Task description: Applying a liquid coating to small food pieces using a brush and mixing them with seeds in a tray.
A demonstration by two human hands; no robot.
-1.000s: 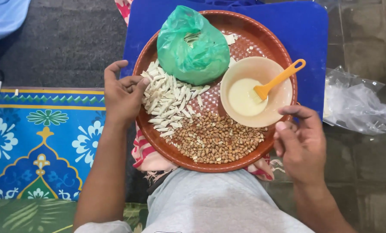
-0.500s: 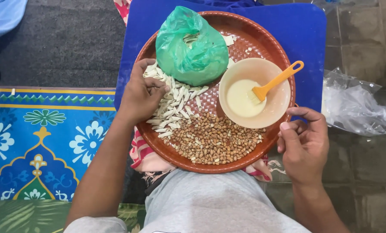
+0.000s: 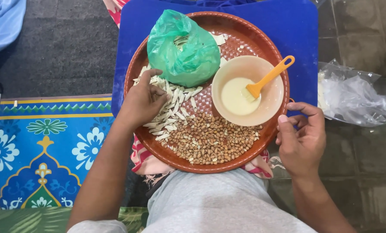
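Blue board (image 3: 301, 39) sits under everything, its edge well beyond the right fingers. On it, round brown woven tray (image 3: 283, 112), resting over the person's lap; a striped cloth (image 3: 143, 157) shows under the near rim.

Green plastic bag (image 3: 184, 47) takes the far-left part of the tray, just past the left fingertips, neck open and pale strips visible inside. Cream bowl (image 3: 273, 108) sits far-right on the tray, holding pale liquid, with an orange brush (image 3: 268, 80) leaning in it, handle over the rim, pointing away from the right fingers. Likely parked there to keep the bristles wet.

Pile of brown peanuts (image 3: 210, 140) fills the near part of the tray, between both hands. Pale strips (image 3: 173, 108) lie heaped directly under and beside the left fingers.

Left hand (image 3: 141, 101): fingers curled down onto the strips, bunched loosely; whether a strip is pinched can't be told. Right hand (image 3: 303, 138): fingers loosely curled, nothing held, thumb touching the tray rim, probably steadying it.

Open room: little bare tray, only a patch between bag and bowl. Crumpled clear plastic (image 3: 357, 97) lies on the floor beyond the right fingers; patterned mat (image 3: 42, 146) lies outside the left arm.
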